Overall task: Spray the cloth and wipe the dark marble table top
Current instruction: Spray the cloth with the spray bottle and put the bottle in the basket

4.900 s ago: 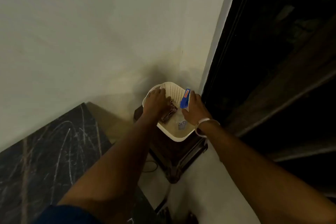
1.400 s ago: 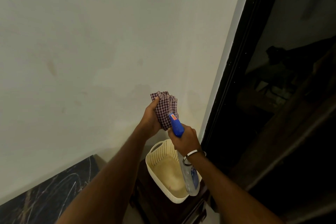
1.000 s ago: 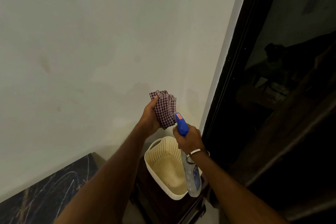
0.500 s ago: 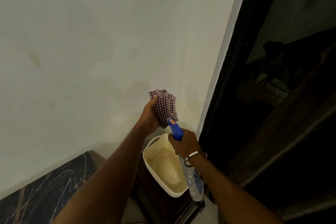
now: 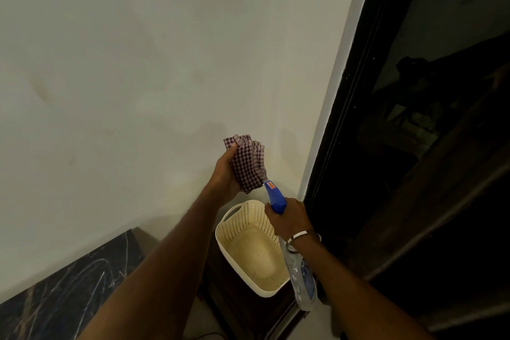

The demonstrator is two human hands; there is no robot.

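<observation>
My left hand (image 5: 225,174) grips a folded purple-and-white checked cloth (image 5: 248,164) and holds it up in front of the pale wall. My right hand (image 5: 289,219) grips a spray bottle (image 5: 300,276) by its neck; the clear body hangs below my wrist. Its blue nozzle (image 5: 274,196) points up at the cloth's lower edge, almost touching it. A corner of the dark marble table top (image 5: 63,292) with white veins shows at the bottom left.
A cream perforated plastic basket (image 5: 234,218) stands on a small dark wooden stand (image 5: 234,309) below my hands. A black door frame (image 5: 350,107) with dark glass fills the right side. The wall lies close behind the cloth.
Since 4.9 s ago both hands lifted the cloth and bottle out of the basket. In the last second the cloth stays held up while the nozzle bobs slightly beneath it.
</observation>
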